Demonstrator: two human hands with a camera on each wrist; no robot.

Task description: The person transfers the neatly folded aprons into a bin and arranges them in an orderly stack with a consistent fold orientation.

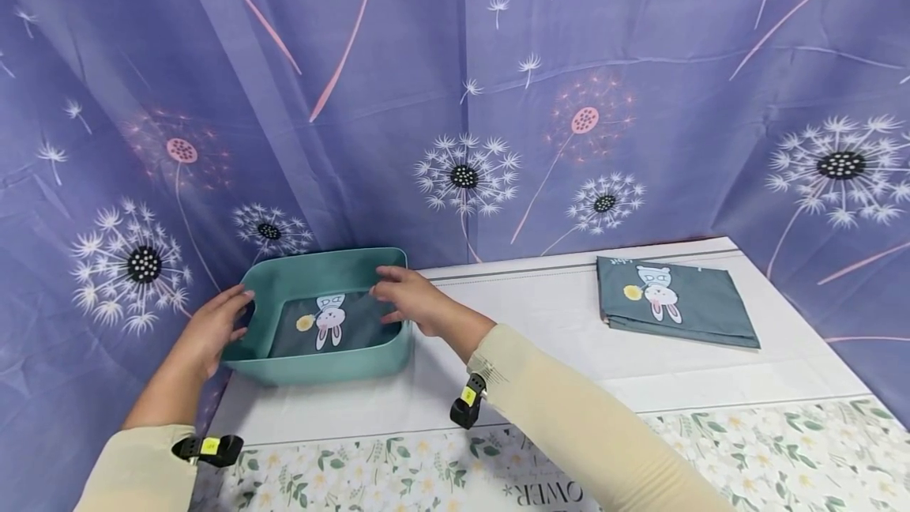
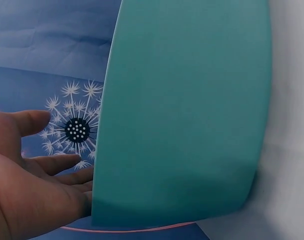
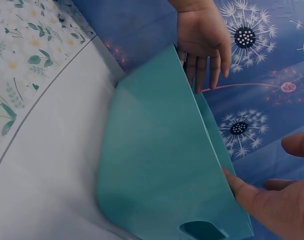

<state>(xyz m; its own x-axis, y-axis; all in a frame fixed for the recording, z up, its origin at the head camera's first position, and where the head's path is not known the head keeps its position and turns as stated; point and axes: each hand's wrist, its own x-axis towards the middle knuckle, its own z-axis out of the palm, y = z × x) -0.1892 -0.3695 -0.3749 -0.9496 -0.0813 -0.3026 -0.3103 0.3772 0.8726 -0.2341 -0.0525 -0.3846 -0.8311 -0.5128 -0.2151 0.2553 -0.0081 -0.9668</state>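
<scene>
Teal plastic bin (image 1: 334,367) on a desk (image 1: 540,299), bunny-print cloth (image 1: 329,326) inside it, left hand (image 1: 212,330) at the bin's left rim, right hand (image 1: 415,300) over its right rim, both with fingers loosely apart, matching folded cloth (image 1: 678,304) well right of the bin.

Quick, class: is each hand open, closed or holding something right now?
Left hand: open, at one end of the green bin.
Right hand: open, at its other end.
</scene>
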